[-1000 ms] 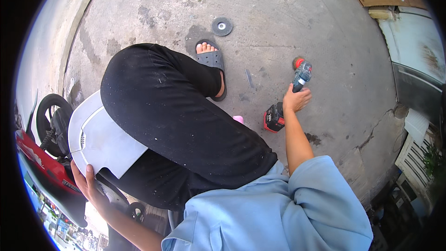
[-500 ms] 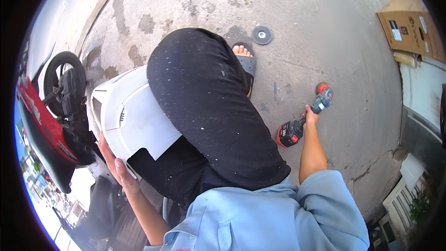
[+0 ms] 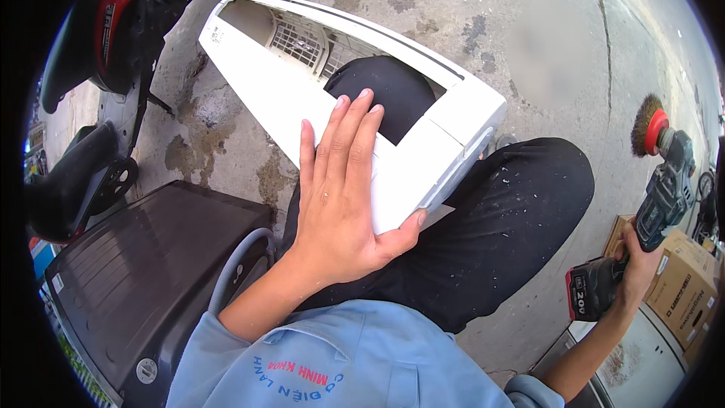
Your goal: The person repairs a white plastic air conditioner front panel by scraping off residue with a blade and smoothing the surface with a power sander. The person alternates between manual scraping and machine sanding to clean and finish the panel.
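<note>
1. I read the step in hand as steadying the white shell (image 3: pixel 279 98) on the lap (image 3: pixel 423 287), with the grinder (image 3: pixel 658 208) held clear of it
2. As I judge it, the next move calls for a firm left palm on the shell, and for the brush (image 3: pixel 646 127) to be kept off bare fingers and trousers
3. The shell lies tilted over the lap's left side, the left knee (image 3: pixel 381 91) showing in its opening and its far end reaching past that knee
4. My left hand (image 3: pixel 336 204) is open on the shell's near part, thumb spread to the near corner
5. My right hand (image 3: pixel 638 261) grips the grinder's handle beyond the lap's right edge, well apart from the shell; whether the brush spins I cannot tell
</note>
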